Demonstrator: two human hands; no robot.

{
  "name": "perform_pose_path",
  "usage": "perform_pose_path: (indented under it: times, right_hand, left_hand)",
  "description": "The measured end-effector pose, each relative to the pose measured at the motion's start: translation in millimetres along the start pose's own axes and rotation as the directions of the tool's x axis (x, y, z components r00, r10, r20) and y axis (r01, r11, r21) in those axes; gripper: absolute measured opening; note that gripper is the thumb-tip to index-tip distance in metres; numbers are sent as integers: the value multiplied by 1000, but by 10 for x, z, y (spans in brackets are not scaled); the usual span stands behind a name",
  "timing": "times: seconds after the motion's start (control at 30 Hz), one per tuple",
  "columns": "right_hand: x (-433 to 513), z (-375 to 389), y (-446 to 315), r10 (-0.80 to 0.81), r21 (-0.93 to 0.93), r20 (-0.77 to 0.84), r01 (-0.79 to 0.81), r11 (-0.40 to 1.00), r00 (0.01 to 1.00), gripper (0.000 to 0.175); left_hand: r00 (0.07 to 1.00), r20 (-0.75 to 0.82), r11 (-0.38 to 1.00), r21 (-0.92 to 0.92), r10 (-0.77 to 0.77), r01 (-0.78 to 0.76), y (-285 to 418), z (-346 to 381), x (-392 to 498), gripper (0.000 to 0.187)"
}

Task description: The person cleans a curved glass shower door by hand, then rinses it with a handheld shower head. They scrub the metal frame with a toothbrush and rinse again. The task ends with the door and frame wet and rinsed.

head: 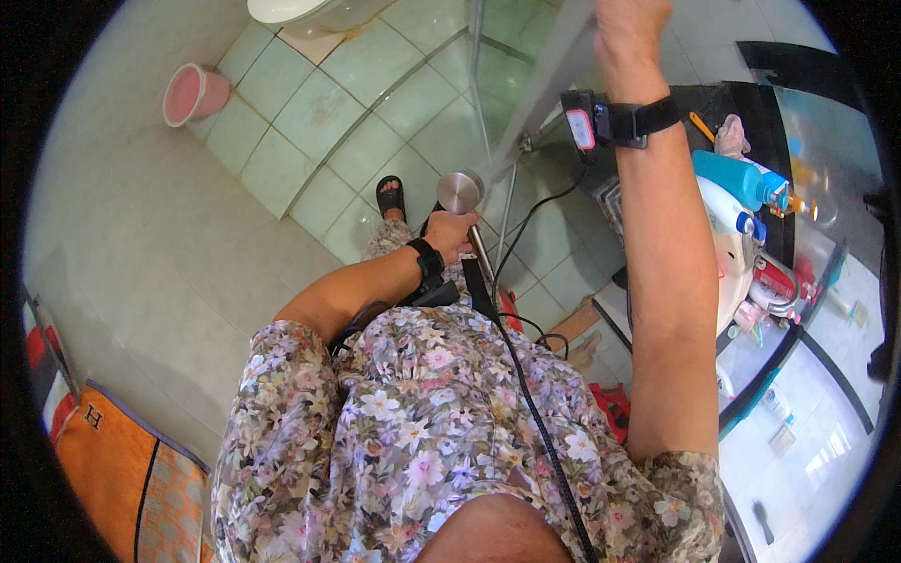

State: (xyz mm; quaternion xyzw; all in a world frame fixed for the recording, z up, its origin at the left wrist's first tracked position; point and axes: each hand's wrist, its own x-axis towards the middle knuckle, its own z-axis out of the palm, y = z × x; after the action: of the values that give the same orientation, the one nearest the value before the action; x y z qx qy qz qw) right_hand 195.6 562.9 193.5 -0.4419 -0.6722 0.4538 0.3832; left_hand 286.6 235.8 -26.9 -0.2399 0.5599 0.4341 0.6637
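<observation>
My left hand [449, 233] is wrapped around a shiny metal bar [482, 253], just below its round brushed-metal end [460, 191]. Whether the bar is fixed to the glass panel beside it is unclear. That panel [542, 84], seen nearly edge-on, runs up towards the top of the view. My right hand [632, 24] is raised at the top right, close to the panel's upper part. The picture's edge cuts it off and its fingers are mostly hidden, so any grip there cannot be made out. Both wrists wear black straps, with a small device on the right one.
Right of me, a counter holds a turquoise bottle [728, 179], a white bottle [721, 204] and other toiletries. A pink bucket [200, 95] stands by the left wall. Above it is a white toilet [295, 8]. An orange towel [105, 450] hangs lower left. A black cable [517, 352] crosses my front.
</observation>
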Motion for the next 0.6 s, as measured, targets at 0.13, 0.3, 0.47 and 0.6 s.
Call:
perform_pose_path:
  times: [0.13,0.3,0.47,0.6]
  right_hand:
    - [-1,-49,34,-25,15,-1,25,1000,1000,20]
    - [-18,-55,76,-139,116,-79,147,982,987,17]
    - [1,-87,92,-7,61,36,4,998,999,18]
    - [22,-114,160,-32,125,49,26,992,998,18]
  left_hand:
    - [999,-33,1000,7,4,-4,-82,-4,2,18]
    - [1000,-15,997,80,-5,7,-131,-16,54,23]
    - [999,19,990,140,31,-33,-162,-7,97,24]
    - [986,117,970,194,122,-143,-35,121,-93,21]
